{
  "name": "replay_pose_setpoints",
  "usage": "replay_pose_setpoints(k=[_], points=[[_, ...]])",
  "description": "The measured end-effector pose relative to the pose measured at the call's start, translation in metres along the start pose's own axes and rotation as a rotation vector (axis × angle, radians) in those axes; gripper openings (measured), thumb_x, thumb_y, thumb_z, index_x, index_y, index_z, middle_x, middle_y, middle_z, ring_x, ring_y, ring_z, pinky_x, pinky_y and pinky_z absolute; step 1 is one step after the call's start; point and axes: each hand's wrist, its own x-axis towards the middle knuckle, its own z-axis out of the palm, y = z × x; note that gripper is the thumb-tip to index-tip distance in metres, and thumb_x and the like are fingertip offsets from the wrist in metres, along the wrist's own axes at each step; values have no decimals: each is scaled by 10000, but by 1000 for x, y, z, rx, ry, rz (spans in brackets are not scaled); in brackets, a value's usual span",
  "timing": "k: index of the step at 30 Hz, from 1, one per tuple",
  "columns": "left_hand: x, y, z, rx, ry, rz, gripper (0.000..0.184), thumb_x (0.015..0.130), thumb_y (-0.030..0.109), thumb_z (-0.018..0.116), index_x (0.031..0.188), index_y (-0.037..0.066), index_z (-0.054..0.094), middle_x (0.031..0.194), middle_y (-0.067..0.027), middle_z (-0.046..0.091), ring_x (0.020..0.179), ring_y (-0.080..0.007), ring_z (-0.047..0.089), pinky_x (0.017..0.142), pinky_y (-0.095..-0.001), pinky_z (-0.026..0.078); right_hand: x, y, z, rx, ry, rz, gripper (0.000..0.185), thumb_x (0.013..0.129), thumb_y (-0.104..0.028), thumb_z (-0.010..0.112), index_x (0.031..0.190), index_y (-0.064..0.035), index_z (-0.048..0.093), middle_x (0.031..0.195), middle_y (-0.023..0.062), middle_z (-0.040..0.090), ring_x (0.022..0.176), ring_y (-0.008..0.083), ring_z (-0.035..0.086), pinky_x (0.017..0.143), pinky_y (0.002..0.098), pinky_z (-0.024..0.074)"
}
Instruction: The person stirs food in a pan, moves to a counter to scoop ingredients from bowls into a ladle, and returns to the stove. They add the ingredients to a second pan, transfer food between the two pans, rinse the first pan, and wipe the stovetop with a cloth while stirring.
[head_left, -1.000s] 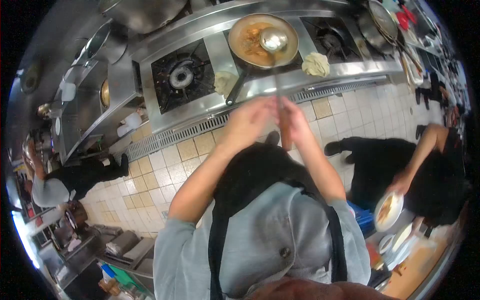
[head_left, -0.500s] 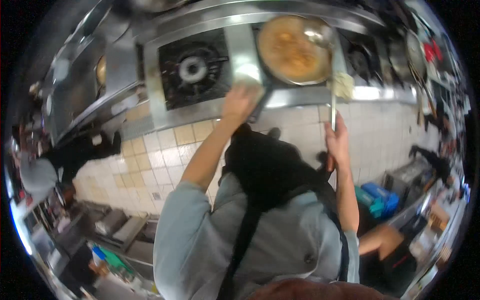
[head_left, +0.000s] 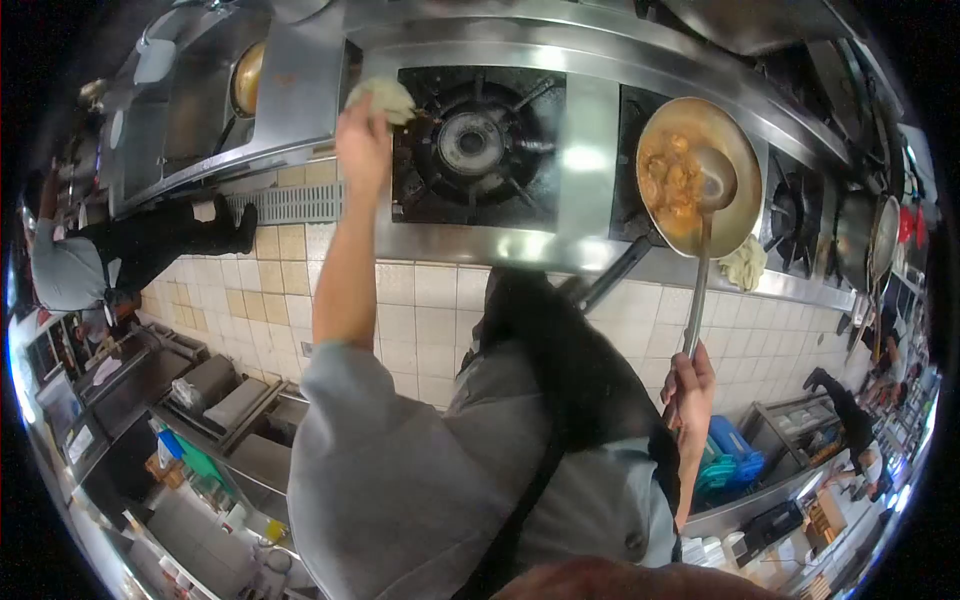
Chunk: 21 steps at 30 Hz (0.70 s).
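My left hand [head_left: 365, 145] is closed on a pale folded cloth [head_left: 382, 100], over the steel at the left edge of the stove, beside an unoccupied burner [head_left: 472, 142]. My right hand [head_left: 690, 385] grips the long handle of a ladle [head_left: 697, 300]. The ladle's bowl lies inside a round pan [head_left: 745, 150], against its right side. Orange-brown sauce with chunks of food [head_left: 668, 190] fills the pan's left part. A black handle [head_left: 617, 275] sticks out from the pan's lower left, over the stove's front edge; neither hand touches it.
A second pale cloth [head_left: 743, 264] lies on the stove's front ledge, right of the pan. More pans [head_left: 868, 235] stand at the far right. Another pan [head_left: 247, 80] sits in the left station. A co-worker [head_left: 80, 265] stands at the left, and others are at the far right.
My left hand with the cloth has moved left across the stove, from near the pan's handle to past the left burner. The ladle's bowl now sits lower in the pan. The view has shifted.
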Motion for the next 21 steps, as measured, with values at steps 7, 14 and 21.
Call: replay_pose_setpoints(k=[7,14,21], points=[[83,-28,90,203,-314,-67,393,924,326,618,1255,124,680,1124,-235,677,997,-431,664,872,-510,533,-14,-43,32,125,38,107,478,896,-82,567,1355,18,481,715,-2,499,448,80,432,363,237,354],[77,172,139,-130,-410,309,379,934,333,591,1251,145,678,1159,-173,674,1044,-388,641,901,-482,529,-9,-52,48,221,134,184,502,873,-117,599,1353,9,526,848,29,600,565,94,514,441,227,386],[23,206,154,-39,-649,657,356,924,279,611,1247,147,680,1258,-120,663,1117,-368,620,961,-455,512,2,-61,33,329,-56,189,488,935,-183,555,1388,-14,483,754,-31,467,468,52,380,350,206,284]])
